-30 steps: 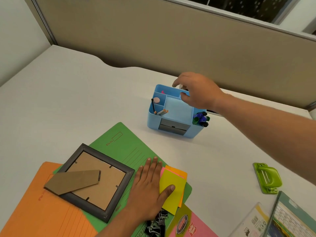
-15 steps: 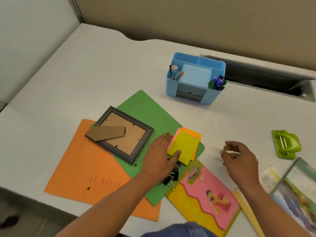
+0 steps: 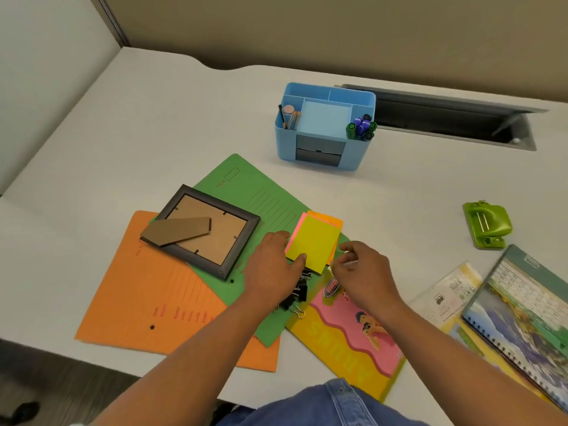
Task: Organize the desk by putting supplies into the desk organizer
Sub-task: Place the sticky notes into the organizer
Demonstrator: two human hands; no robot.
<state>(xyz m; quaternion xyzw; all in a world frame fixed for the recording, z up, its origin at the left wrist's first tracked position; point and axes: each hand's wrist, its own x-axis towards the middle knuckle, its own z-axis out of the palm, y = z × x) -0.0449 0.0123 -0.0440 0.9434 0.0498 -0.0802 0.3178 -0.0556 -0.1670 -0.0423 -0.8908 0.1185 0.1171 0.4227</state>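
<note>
The person wears blue denim (image 3: 332, 404), which shows just below the near edge of the worktop (image 3: 153, 133). It is mid-blue, with paler worn patches and raised stitched seams. Above that edge both forearms are uncovered down to the left hand (image 3: 273, 265) and right hand (image 3: 362, 272).

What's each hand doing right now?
Left hand: open, thumb resting on the sticky notes.
Right hand: open, fingers loosely curled, holding nothing.

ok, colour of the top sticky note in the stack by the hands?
Yellow. The top sticky note shows best in the head view.
</note>
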